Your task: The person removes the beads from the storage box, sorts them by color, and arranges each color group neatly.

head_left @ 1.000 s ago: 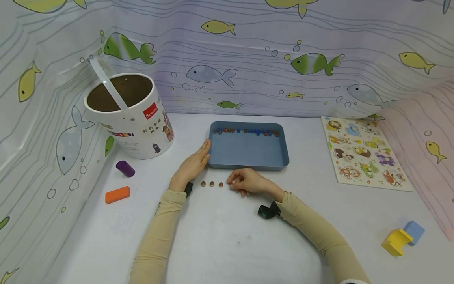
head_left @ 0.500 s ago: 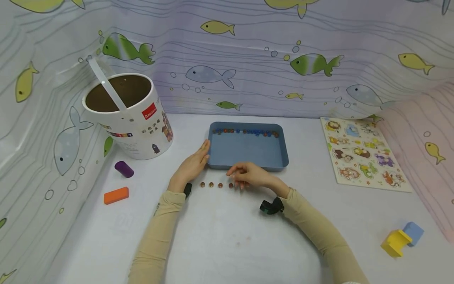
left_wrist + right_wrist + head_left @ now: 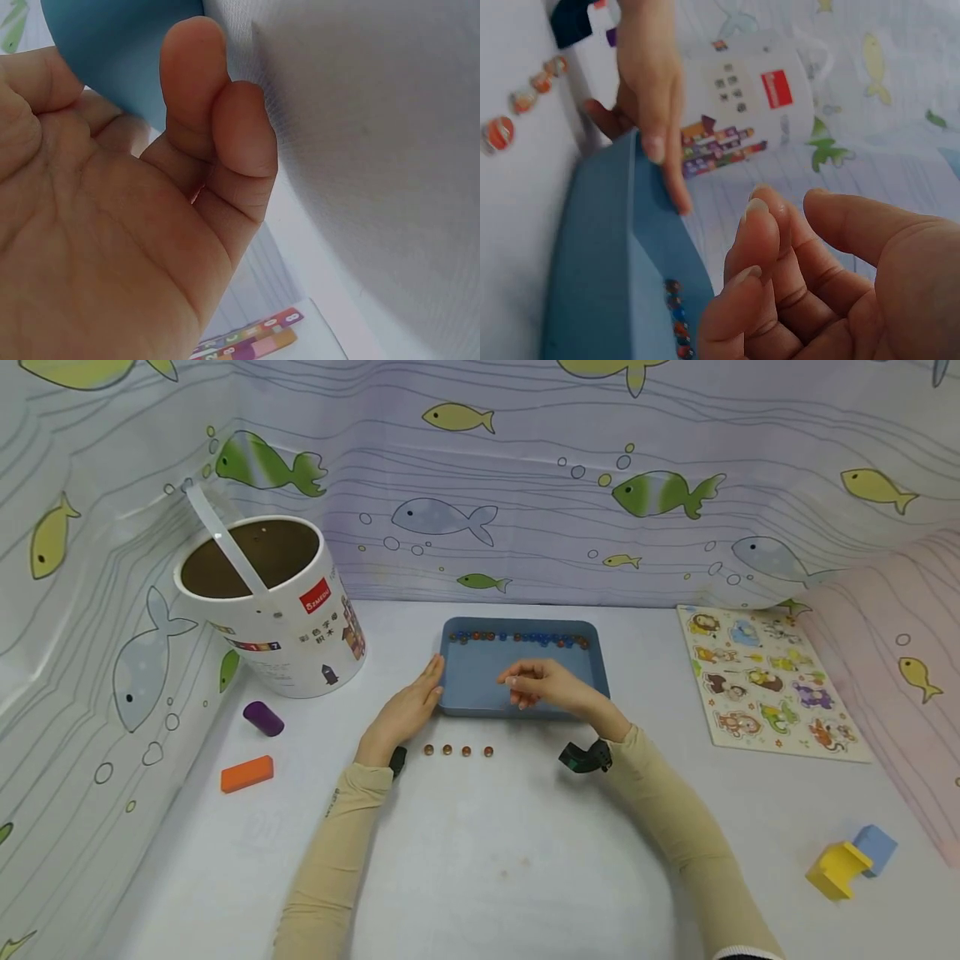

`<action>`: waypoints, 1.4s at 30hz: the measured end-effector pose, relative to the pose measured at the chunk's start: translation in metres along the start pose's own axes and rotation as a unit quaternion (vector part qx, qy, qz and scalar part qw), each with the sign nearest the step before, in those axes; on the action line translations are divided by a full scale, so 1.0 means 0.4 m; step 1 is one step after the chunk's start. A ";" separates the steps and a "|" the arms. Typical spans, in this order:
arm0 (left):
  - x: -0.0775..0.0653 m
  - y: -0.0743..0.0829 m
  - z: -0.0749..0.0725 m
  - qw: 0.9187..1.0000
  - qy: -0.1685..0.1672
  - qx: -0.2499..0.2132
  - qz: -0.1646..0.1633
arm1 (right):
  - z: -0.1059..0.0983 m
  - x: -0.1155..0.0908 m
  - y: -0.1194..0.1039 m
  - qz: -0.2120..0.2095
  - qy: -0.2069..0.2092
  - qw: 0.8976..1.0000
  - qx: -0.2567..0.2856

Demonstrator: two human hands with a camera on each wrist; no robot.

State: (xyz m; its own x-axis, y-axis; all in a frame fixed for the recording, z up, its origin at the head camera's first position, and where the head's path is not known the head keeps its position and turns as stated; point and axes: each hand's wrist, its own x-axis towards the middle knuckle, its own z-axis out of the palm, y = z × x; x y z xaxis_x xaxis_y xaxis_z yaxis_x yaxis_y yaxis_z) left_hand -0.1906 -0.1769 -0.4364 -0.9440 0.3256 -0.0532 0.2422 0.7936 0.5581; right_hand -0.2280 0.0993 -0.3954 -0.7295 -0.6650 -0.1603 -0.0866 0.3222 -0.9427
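A blue-grey tray point(image 3: 480, 689) holds several blue and orange-brown marbles point(image 3: 543, 638) lined up along its far side. On the table in front of it, more orange-brown marbles point(image 3: 447, 749) form a short row, seen also as glassy orange marbles point(image 3: 498, 133) in the right wrist view. My left hand point(image 3: 405, 714) rests against the tray's left wall with its fingers extended. Above the tray's near part hovers my right hand point(image 3: 551, 683), its fingers loosely bent. In the right wrist view, a gap shows between its thumb and fingers, with nothing held there.
A white bucket point(image 3: 300, 652) with a raised handle stands at the back left. Near it lie a purple cylinder point(image 3: 263, 718) and an orange block point(image 3: 247, 773). On the right are an animal puzzle board point(image 3: 772, 685), a yellow block point(image 3: 836, 870) and a blue block point(image 3: 875, 850).
My right hand has let go of an orange-brown marble at the row's right end and moved up and away, over the tray. My left hand has stayed at the tray's side.
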 end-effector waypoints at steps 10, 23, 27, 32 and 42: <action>-0.004 -0.002 0.006 1.000 -0.003 0.000 -0.008 | -0.055 0.067 -0.019 0.020 0.056 0.994 0.097; -0.002 -0.005 0.008 1.000 -0.003 0.000 -0.007 | -0.099 0.168 0.023 0.053 0.140 0.971 0.185; -0.002 -0.005 0.010 1.000 0.000 -0.004 -0.001 | -0.103 0.192 0.054 0.060 0.153 0.966 0.199; 0.000 -0.002 0.008 1.000 -0.004 -0.004 0.001 | -0.106 0.208 0.083 0.088 0.174 0.965 0.177; 0.008 -0.007 -0.003 1.000 -0.008 0.005 -0.007 | -0.089 0.233 0.099 0.114 0.215 0.969 0.036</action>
State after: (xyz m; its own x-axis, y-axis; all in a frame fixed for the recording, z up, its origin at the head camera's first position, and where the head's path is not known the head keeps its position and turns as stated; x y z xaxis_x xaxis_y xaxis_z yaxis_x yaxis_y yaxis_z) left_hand -0.1945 -0.1785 -0.4370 -0.9434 0.3231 -0.0746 0.2315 0.8028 0.5494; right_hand -0.3233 0.0741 -0.4374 -0.9407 -0.2355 -0.2442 0.1459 0.3691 -0.9179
